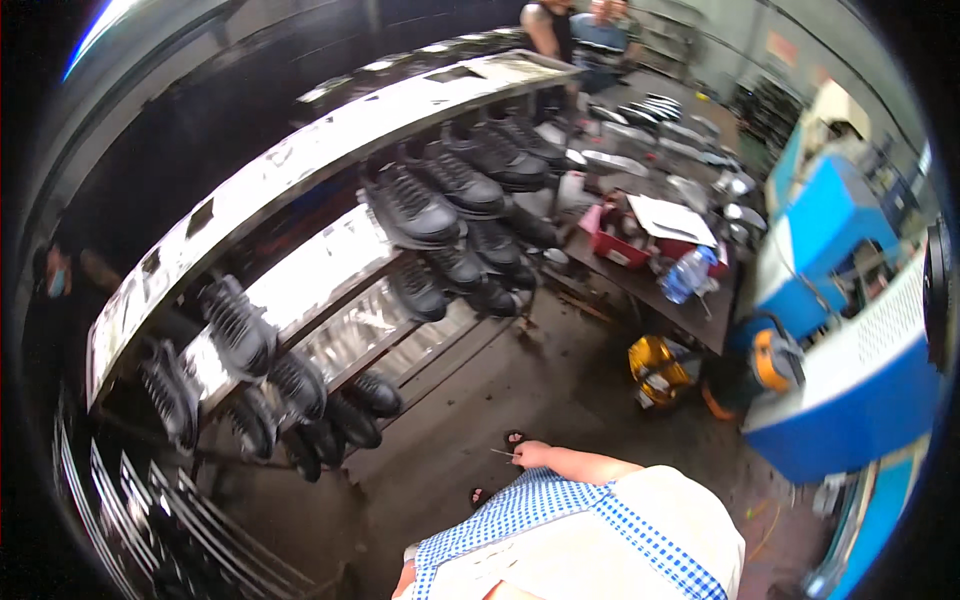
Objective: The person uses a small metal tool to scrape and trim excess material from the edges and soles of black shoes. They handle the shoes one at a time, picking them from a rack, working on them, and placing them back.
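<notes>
My right hand hangs low in front of my blue-checked apron, its fingers closed round a thin, pale stick-like tool. Too little of that tool shows to tell its kind. A bit of bare skin from my left arm appears at the lower edge beside the apron; the left hand itself is out of sight. Ahead and to the left, black lace-up shoes stand in rows on a tiered metal rack. More black shoes sit at the rack's nearer left end. Neither hand touches them.
A dark table at the right bears a red box, a clear plastic bottle and many shoe parts. Below it lies a yellow bag. Blue-and-white machines line the right side. Two people are at the back.
</notes>
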`<state>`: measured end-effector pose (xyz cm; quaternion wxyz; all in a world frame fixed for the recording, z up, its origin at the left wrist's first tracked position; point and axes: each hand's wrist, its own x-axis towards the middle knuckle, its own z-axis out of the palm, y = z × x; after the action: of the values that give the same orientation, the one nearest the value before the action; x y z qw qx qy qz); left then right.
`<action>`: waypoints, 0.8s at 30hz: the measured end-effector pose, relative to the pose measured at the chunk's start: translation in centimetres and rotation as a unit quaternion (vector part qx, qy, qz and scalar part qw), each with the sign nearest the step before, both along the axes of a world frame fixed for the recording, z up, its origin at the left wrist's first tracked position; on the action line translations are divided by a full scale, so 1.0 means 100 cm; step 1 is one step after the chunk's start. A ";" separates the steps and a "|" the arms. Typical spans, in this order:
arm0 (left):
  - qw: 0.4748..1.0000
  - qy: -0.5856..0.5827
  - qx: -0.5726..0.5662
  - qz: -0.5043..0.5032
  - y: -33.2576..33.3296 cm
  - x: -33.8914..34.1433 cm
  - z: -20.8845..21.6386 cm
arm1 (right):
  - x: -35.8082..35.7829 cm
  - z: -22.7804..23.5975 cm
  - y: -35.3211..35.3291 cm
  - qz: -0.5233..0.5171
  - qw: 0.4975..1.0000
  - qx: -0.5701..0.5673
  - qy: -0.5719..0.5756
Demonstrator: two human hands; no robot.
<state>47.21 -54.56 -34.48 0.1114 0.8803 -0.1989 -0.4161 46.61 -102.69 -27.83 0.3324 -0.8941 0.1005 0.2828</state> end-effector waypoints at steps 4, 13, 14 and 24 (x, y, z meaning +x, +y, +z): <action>0.980 -0.081 0.001 -0.180 -0.017 0.064 -0.012 | -0.105 -0.003 -0.025 -0.114 0.992 -0.011 0.047; 0.860 0.176 -0.298 0.374 -0.220 0.159 0.069 | -0.291 -0.028 -0.068 -0.345 0.892 -0.057 0.287; 0.856 0.186 -0.314 0.367 -0.243 0.155 0.078 | -0.293 -0.035 -0.068 -0.349 0.897 -0.042 0.266; 0.986 0.157 -0.049 0.009 -0.300 -0.003 0.176 | -0.257 -0.023 -0.038 -0.343 0.924 0.140 0.095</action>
<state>46.95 -84.58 -16.89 0.1884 0.7992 -0.1911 -0.5379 20.86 -106.51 -30.09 0.5199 -0.7180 0.3917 0.2463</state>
